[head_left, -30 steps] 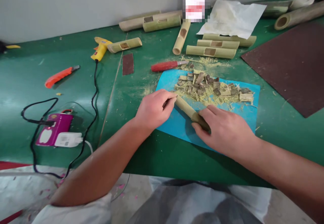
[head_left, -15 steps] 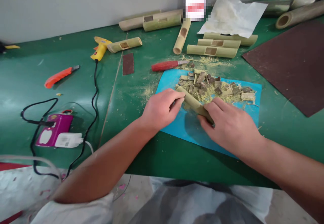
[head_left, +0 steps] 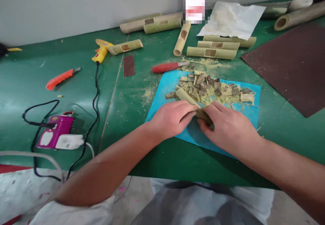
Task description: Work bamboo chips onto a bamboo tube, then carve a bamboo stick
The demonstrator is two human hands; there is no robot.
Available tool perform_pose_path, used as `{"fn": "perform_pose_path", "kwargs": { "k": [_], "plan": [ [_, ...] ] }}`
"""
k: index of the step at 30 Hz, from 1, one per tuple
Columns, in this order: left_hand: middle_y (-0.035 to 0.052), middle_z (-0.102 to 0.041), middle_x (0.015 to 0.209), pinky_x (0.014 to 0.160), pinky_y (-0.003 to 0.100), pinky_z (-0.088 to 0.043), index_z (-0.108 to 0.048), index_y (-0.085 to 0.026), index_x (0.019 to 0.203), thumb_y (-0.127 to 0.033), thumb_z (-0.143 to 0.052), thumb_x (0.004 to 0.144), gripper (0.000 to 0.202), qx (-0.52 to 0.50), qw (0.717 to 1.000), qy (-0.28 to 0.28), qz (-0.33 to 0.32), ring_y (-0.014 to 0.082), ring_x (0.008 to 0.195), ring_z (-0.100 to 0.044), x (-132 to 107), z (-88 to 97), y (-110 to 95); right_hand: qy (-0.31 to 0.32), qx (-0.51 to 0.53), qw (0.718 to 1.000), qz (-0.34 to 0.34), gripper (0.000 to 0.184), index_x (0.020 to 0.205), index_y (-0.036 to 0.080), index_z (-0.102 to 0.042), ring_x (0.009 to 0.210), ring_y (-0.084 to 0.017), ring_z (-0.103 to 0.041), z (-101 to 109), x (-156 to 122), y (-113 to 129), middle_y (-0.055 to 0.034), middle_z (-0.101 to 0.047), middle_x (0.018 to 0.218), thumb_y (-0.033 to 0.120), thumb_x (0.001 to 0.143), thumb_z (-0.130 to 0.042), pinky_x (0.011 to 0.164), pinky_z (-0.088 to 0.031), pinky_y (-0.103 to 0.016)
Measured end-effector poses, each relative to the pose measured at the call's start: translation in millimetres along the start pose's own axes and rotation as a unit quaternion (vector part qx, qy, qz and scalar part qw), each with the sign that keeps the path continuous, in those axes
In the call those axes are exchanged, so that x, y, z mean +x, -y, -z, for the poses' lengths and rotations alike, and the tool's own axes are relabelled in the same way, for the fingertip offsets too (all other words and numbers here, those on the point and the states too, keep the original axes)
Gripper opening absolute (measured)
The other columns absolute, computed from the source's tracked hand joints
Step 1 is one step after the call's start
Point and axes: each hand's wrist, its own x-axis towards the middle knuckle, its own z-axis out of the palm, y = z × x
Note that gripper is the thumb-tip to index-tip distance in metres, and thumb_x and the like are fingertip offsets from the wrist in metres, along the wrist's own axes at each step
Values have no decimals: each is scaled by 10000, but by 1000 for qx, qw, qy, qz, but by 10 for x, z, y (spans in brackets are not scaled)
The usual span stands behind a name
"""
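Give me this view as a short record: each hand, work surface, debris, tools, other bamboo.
Left hand: touching the bamboo tube near its middle; whether it holds anything is hidden
Right hand: gripping the tube's near end
Work surface: blue sheet on a green table
Debris: bamboo chips and shavings, mostly beyond the tube
Tools: red-handled tool, orange cutter, yellow glue gun
Other bamboo: cut lengths toward the back, several with openings

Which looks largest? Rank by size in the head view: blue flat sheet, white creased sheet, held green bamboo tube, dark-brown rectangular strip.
1. Blue flat sheet, partly covered
2. White creased sheet
3. Held green bamboo tube, partly hidden
4. Dark-brown rectangular strip
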Motion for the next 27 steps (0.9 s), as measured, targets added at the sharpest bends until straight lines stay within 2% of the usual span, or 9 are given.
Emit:
{"fn": "perform_pose_path", "kwargs": {
  "k": [4, 5, 9, 14, 19, 21, 24, 27],
  "plan": [
    [52, -778, 980, 821, 276, -577, -732, -183, 1019, -250, -551, 1005, 193, 36, 995, -78, 54, 175, 912, -735, 26, 34, 69, 12, 1, 1000, -10, 224, 860, 157, -665, 605, -160, -507, 2, -2, -3, -77, -660, 831, 314, 929, -521, 546, -226, -330],
    [53, -776, 975, 817, 276, -577, -731, -178, 1019, -248, -548, 1005, 196, 38, 995, -75, 51, 176, 908, -733, 26, 35, 69, 14, -2, 1000, -11, 220, 860, 158, -665, 602, -159, -505, 4, -3, 1, -77, -659, 830, 314, 928, -526, 546, -222, -331],
    [52, -772, 937, 751, 262, -569, -730, -183, 1053, -264, -513, 1026, 234, 18, 1000, 4, -14, 173, 856, -731, 4, 21, 34, 27, -8, 1000, -9, 188, 862, 160, -665, 599, -161, -508, 10, -2, 24, -75, -649, 815, 302, 920, -555, 545, -217, -327],
    [52, -773, 941, 788, 269, -571, -733, -181, 1014, -256, -559, 998, 190, 66, 993, -74, 56, 172, 865, -726, 5, 46, 69, 23, -6, 1000, -3, 178, 877, 157, -663, 604, -163, -517, 11, -7, 30, -69, -654, 824, 312, 913, -583, 543, -222, -319],
    [58, -773, 934, 754, 248, -573, -726, -164, 1071, -250, -509, 1028, 238, 22, 999, 7, -36, 170, 860, -736, -30, 13, -71, 12, -8, 1000, 3, 158, 851, 165, -651, 584, -156, -490, -3, -11, 17, -55, -629, 780, 305, 904, -598, 537, -205, -318],
    [60, -775, 933, 758, 250, -572, -730, -160, 1066, -246, -529, 1022, 223, 27, 999, -13, -26, 172, 860, -739, -39, 18, -62, 10, -11, 1000, 5, 178, 845, 168, -650, 582, -153, -485, -5, -11, 15, -53, -623, 770, 325, 908, -596, 537, -197, -318],
    [54, -780, 959, 794, 254, -570, -737, -164, 1048, -221, -581, 992, 175, 49, 996, -69, 26, 171, 883, -740, -26, 65, 67, 12, -19, 1000, 7, 236, 822, 172, -647, 575, -151, -477, -2, -15, 16, -49, -619, 758, 374, 922, -578, 536, -184, -322],
    [41, -784, 949, 773, 239, -565, -744, -167, 1026, -208, -612, 970, 150, 53, 993, -97, 44, 158, 857, -740, -1, 111, 187, -5, -18, 1000, 18, 236, 806, 171, -643, 572, -149, -477, -5, -27, 9, -44, -616, 751, 354, 925, -555, 537, -190, -326]
  ]
}}
